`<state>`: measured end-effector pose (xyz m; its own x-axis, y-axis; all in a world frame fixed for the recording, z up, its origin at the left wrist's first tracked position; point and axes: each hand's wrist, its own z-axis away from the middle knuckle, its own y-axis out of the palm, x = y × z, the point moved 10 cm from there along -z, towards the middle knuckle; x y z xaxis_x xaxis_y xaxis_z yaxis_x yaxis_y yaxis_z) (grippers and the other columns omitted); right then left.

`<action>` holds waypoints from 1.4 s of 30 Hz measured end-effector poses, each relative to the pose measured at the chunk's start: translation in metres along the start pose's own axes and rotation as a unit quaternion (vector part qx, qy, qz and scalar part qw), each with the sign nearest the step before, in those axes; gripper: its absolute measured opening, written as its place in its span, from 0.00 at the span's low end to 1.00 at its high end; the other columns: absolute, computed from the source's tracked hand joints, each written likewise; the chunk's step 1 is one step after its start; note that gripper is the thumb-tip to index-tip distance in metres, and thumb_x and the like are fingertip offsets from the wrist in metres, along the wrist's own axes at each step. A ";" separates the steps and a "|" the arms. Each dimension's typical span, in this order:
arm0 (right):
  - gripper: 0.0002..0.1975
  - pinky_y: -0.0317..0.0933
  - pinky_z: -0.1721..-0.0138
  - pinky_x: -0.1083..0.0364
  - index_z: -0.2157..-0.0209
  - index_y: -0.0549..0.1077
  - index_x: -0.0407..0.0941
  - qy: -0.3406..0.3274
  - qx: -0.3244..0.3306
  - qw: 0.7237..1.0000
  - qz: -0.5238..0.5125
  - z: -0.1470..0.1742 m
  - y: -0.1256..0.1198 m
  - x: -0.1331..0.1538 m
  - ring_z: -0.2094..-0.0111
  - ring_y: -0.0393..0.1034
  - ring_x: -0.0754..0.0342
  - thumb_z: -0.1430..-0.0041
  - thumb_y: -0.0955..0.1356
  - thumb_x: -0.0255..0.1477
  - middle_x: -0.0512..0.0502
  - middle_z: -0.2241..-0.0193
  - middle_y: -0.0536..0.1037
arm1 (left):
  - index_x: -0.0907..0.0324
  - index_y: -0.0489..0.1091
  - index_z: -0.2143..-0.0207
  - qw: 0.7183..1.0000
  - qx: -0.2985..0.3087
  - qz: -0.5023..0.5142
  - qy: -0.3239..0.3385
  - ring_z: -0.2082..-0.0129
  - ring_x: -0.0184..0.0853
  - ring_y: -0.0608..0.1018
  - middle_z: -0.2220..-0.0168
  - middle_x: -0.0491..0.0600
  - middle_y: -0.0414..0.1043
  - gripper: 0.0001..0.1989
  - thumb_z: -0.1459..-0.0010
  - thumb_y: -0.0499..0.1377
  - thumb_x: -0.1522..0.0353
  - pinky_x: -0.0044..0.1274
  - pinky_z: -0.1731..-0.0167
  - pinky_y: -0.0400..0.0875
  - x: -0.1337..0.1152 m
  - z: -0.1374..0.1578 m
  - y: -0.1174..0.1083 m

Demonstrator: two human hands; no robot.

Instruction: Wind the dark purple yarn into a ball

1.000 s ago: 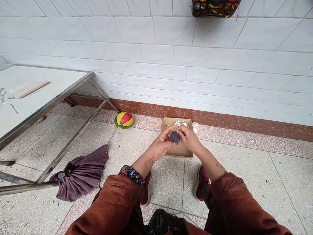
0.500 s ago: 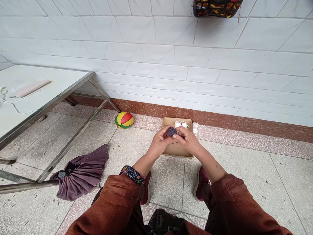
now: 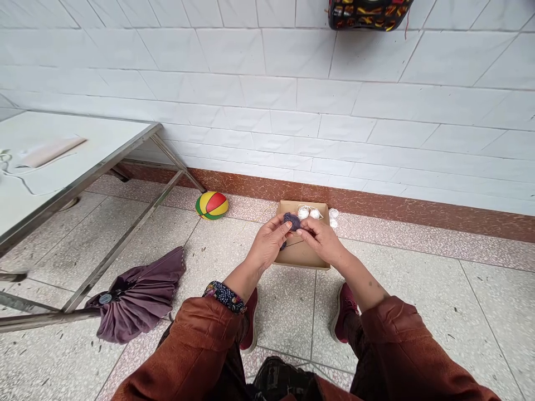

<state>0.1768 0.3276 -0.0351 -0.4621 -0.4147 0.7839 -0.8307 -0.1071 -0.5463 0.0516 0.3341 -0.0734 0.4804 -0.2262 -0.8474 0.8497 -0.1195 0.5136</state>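
A small ball of dark purple-grey yarn [image 3: 291,220] is held over an open cardboard box [image 3: 303,257]. My left hand [image 3: 267,238] is closed round its left side, with the thumb lying across the front. At the right edge of the ball, my right hand [image 3: 321,238] is closed in a pinch on the yarn; the exact strand between the fingertips is too small to make out. Another bit of dark yarn [image 3: 283,245] shows below my left hand, inside the box. Two white yarn balls [image 3: 309,213] lie at the back of the box.
More white yarn [image 3: 333,217] rests on the floor right of the box. A colourful ball [image 3: 212,205] sits by the tiled wall. A folded purple umbrella [image 3: 142,295] lies under the metal-framed table [image 3: 121,131] at left. A dark patterned bag [image 3: 370,14] hangs above.
My left hand has turned the yarn ball, and its thumb now crosses the front. The ball has shifted slightly left, and dark yarn below my left hand has come into view.
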 end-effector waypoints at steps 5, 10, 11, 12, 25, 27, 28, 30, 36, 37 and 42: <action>0.04 0.60 0.67 0.56 0.64 0.70 0.46 -0.031 0.031 0.999 -0.003 0.004 0.002 0.009 0.69 0.67 0.54 0.34 0.64 0.30 0.48 0.69 0.75 | 0.58 0.79 0.61 0.998 -0.059 0.027 0.007 0.63 0.28 0.74 0.57 0.48 0.78 0.16 0.53 0.73 0.65 0.20 0.65 0.68 -0.005 -0.007 -0.018; 0.05 0.61 0.67 0.57 0.61 0.72 0.46 -0.054 0.051 0.997 -0.024 0.005 0.002 0.018 0.70 0.69 0.55 0.33 0.64 0.28 0.49 0.68 0.76 | 0.58 0.78 0.61 0.996 -0.083 0.023 0.015 0.61 0.29 0.75 0.56 0.48 0.78 0.17 0.55 0.73 0.67 0.21 0.62 0.69 -0.015 -0.010 -0.029; 0.05 0.61 0.67 0.56 0.60 0.73 0.46 -0.068 0.055 0.996 -0.022 0.006 0.002 0.022 0.70 0.69 0.55 0.32 0.64 0.28 0.49 0.68 0.77 | 0.58 0.78 0.61 0.997 -0.079 0.008 0.013 0.60 0.30 0.76 0.56 0.48 0.78 0.17 0.55 0.73 0.67 0.22 0.61 0.69 -0.015 -0.010 -0.028; 0.06 0.62 0.67 0.56 0.60 0.74 0.46 -0.083 0.060 0.995 -0.016 0.006 0.003 0.026 0.70 0.69 0.55 0.32 0.64 0.28 0.49 0.67 0.77 | 0.58 0.78 0.60 0.997 -0.074 -0.013 0.014 0.60 0.30 0.76 0.57 0.48 0.78 0.17 0.55 0.72 0.67 0.23 0.60 0.69 -0.015 -0.009 -0.026; 0.10 0.66 0.62 0.54 0.62 0.77 0.48 -0.111 -0.005 0.987 0.118 0.003 -0.012 0.014 0.64 0.72 0.52 0.28 0.65 0.32 0.45 0.65 0.76 | 0.60 0.69 0.67 0.973 0.056 -0.220 -0.033 0.69 0.28 0.71 0.69 0.43 0.70 0.16 0.55 0.71 0.66 0.24 0.65 0.64 0.004 0.003 0.006; 0.10 0.66 0.61 0.53 0.62 0.76 0.47 -0.093 -0.013 0.991 0.094 0.000 -0.012 0.007 0.63 0.72 0.51 0.28 0.64 0.30 0.45 0.65 0.75 | 0.60 0.69 0.67 0.980 0.075 -0.181 -0.045 0.69 0.28 0.71 0.69 0.43 0.71 0.16 0.55 0.72 0.67 0.24 0.64 0.65 0.005 0.006 0.010; 0.10 0.66 0.61 0.53 0.62 0.75 0.47 -0.084 -0.015 0.993 0.081 -0.001 -0.012 0.004 0.63 0.71 0.51 0.28 0.63 0.29 0.45 0.65 0.75 | 0.60 0.70 0.67 0.983 0.085 -0.157 -0.049 0.69 0.27 0.72 0.69 0.43 0.71 0.16 0.55 0.72 0.67 0.24 0.63 0.65 0.005 0.007 0.012; 0.10 0.66 0.61 0.53 0.63 0.73 0.46 -0.073 -0.011 0.996 0.058 -0.002 -0.008 0.001 0.64 0.71 0.51 0.29 0.61 0.27 0.45 0.66 0.74 | 0.60 0.71 0.65 0.988 0.102 -0.104 -0.054 0.69 0.28 0.72 0.68 0.44 0.72 0.17 0.55 0.73 0.68 0.24 0.63 0.66 0.004 0.009 0.017; 0.09 0.65 0.62 0.53 0.61 0.68 0.47 -0.027 0.020 0.999 -0.002 0.000 0.010 -0.001 0.68 0.69 0.52 0.28 0.59 0.29 0.47 0.69 0.74 | 0.58 0.74 0.59 0.996 0.044 0.068 -0.041 0.63 0.31 0.76 0.59 0.48 0.76 0.19 0.53 0.73 0.67 0.24 0.63 0.71 -0.008 0.003 0.005; 0.09 0.65 0.63 0.53 0.60 0.68 0.47 -0.015 0.029 0.999 -0.009 0.001 0.014 -0.002 0.69 0.69 0.53 0.28 0.59 0.29 0.48 0.70 0.74 | 0.58 0.74 0.59 0.996 0.027 0.086 -0.029 0.62 0.31 0.76 0.58 0.49 0.76 0.19 0.53 0.73 0.67 0.24 0.62 0.72 -0.012 0.001 0.000; 0.09 0.64 0.62 0.53 0.58 0.70 0.46 -0.023 0.079 0.997 0.009 0.005 0.022 0.006 0.68 0.70 0.53 0.28 0.60 0.32 0.47 0.66 0.76 | 0.57 0.73 0.62 0.993 -0.057 0.100 0.033 0.62 0.30 0.76 0.60 0.46 0.76 0.16 0.54 0.72 0.69 0.22 0.60 0.71 -0.029 -0.009 -0.027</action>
<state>0.1575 0.3184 -0.0435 -0.4583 -0.4582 0.7616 -0.7613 -0.2398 -0.6024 0.0165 0.3523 -0.0644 0.6523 -0.1706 -0.7385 0.7528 0.0326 0.6574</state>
